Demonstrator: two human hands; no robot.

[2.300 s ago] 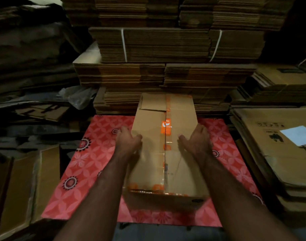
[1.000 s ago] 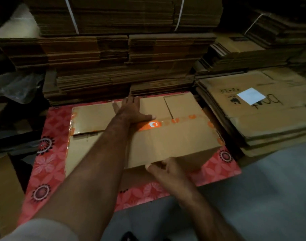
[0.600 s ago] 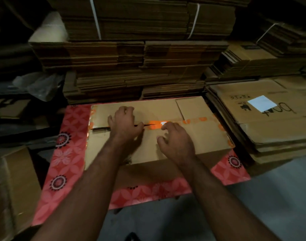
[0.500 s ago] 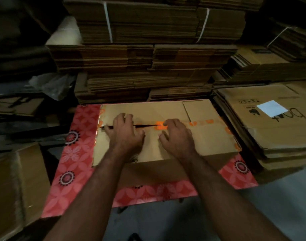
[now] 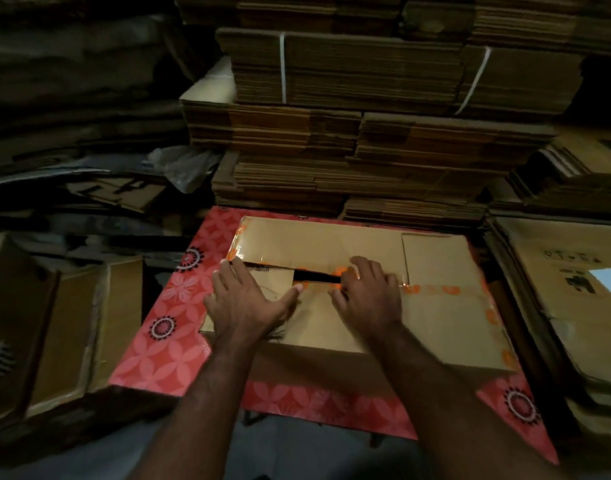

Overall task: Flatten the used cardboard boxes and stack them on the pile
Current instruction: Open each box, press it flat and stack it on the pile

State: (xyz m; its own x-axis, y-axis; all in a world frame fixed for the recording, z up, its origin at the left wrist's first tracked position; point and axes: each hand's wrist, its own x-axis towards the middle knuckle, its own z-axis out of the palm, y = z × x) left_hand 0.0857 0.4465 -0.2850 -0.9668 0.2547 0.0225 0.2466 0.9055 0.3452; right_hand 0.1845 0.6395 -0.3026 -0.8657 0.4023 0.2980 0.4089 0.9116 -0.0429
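Seam gap's wider than half a second back: left hand (image 5: 248,303) lies flat on the box (image 5: 446,317), right hand (image 5: 366,296) curls fingertips into the taped slit, tape nearly split.

No print on the flattened cardboard (image 5: 557,258) is legible.

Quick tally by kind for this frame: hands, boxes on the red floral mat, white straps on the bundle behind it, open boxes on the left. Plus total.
Hands: 2, left hand and right hand, both on the box
Taped cardboard box on the red floral mat: 1
White straps: 2, and
Open box at left: 1
Total: 6
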